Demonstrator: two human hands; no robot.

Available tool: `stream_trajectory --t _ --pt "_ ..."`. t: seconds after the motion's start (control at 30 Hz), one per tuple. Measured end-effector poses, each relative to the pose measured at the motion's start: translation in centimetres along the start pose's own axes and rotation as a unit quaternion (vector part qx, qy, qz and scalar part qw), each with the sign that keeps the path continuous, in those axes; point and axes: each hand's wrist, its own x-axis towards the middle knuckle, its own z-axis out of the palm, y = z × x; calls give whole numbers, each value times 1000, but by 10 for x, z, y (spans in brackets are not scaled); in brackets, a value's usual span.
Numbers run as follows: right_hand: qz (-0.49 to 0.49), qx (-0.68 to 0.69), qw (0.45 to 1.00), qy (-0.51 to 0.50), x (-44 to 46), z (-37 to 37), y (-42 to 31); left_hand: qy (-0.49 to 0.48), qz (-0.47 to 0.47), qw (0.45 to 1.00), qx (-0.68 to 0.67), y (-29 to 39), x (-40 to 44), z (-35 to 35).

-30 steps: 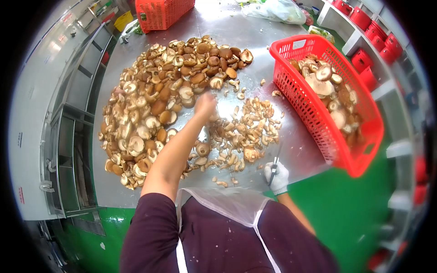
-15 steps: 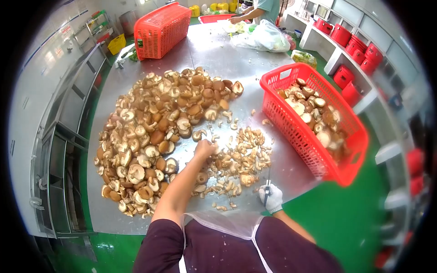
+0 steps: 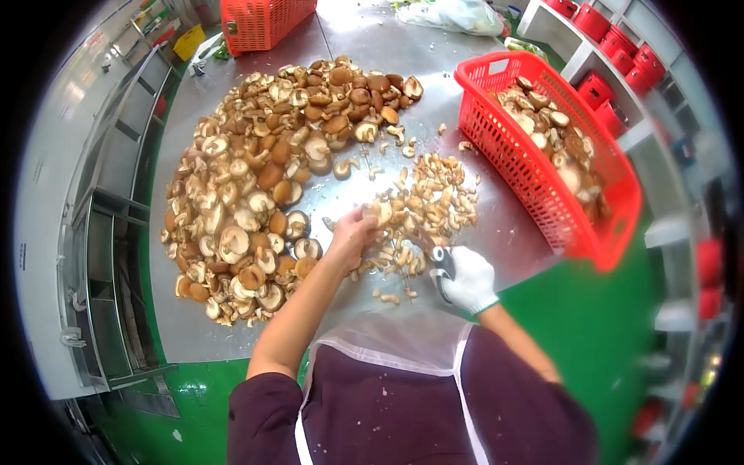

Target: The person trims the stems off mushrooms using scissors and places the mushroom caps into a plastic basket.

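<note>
My bare left hand (image 3: 356,234) pinches a pale shiitake mushroom (image 3: 379,211) over the table, left of the heap of cut stems (image 3: 438,190). In a white knit glove, my right hand (image 3: 467,280) is closed round dark-handled scissors (image 3: 442,262). Their blades point up and left, toward the stems and the held mushroom; the tips are hard to make out. A big pile of brown-capped shiitake mushrooms (image 3: 267,174) covers the left side of the table. On the right stands a red plastic basket (image 3: 504,167) containing several mushrooms (image 3: 570,147).
The steel table (image 3: 225,341) ends close to my apron. Another red basket (image 3: 267,23) stands on its far left part. A clear plastic bag (image 3: 457,17) lies at the far edge. Red lidded buckets (image 3: 593,23) line a white shelf; green floor (image 3: 558,349) surrounds the table.
My left hand has lifted a mushroom from the table. My right hand has moved up and left with the scissors, closer to it. The view has tilted down.
</note>
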Motion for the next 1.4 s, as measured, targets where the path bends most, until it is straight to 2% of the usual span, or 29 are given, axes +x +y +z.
stream_trajectory --t 0.17,0.2,0.37,0.73,0.83,0.9,0.97,1.0,1.1,1.17,1.23,1.27,1.3,1.33,1.37,1.4 --pt "0 -52 996 -75 13 -12 -16 -4 77 992 100 -9 -23 10" --pt "5 -62 995 -79 14 -14 -19 -14 92 992 79 -10 -25 13" --pt "-17 -97 991 -95 12 -20 -15 -27 57 995 73 -6 -39 23" --pt "23 -83 981 -172 9 -5 -11 -13 22 996 91 -17 -42 26" --pt "11 50 987 -155 4 17 1 3 5 998 70 -15 -37 22" --pt "76 152 978 -117 -1 24 10 27 -2 998 54 -10 -37 24" --pt "137 267 953 -46 -7 43 31 32 -63 997 38 -9 -33 19" --pt "127 262 957 3 -9 49 43 33 -92 995 30 -6 -30 19" --pt "94 204 973 52 -20 68 83 53 -106 993 14 13 -20 49" --pt "82 226 968 73 -23 78 91 -28 -71 997 25 42 4 86" --pt "55 218 970 92 -22 68 83 -225 77 970 -45 79 12 130" --pt "44 217 970 96 -22 61 78 -266 107 958 -28 100 12 151" --pt "45 221 970 96 -23 64 79 -267 129 955 0 115 19 164" --pt "46 224 969 97 -26 69 83 -203 189 951 138 118 40 158" --pt "45 228 968 99 -26 70 86 -133 247 920 272 113 66 147" --pt "12 170 980 105 -24 64 83 -51 222 902 365 108 84 128"
